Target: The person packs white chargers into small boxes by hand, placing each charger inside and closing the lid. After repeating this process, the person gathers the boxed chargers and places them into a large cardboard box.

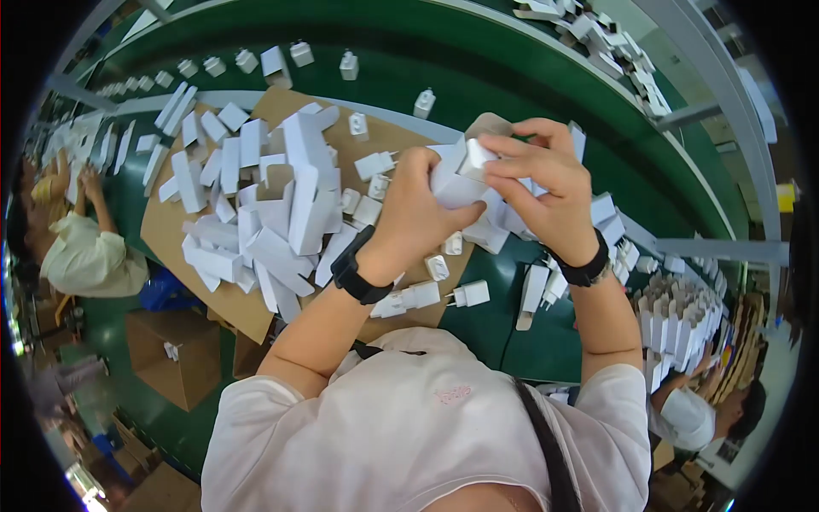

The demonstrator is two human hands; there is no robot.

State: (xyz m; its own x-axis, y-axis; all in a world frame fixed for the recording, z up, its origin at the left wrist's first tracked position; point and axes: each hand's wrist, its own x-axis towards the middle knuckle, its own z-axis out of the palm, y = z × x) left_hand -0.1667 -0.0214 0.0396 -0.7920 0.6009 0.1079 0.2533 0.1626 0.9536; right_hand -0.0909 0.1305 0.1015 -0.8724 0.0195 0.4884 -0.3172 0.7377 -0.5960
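The small white box (456,175) sits raised above the green worktop (512,316), pinched between both hands. Its open flap could crease or tear, I'd say, if the plug adapter (478,155) goes in crooked. The left hand (418,200) is clenched round the box body; the right hand (546,183) arches over, fingertips closed on the adapter.

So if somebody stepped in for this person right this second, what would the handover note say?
Left hand and right hand: both grip one small white cardboard box, flap open, a white plug adapter partly in.
Supplies: pile of flat white cardboard sleeves on the brown cardboard sheet; loose white adapters on the green conveyor belt.
Done: box folded up.
Left: seat the adapter, close the flap, probably repeat.
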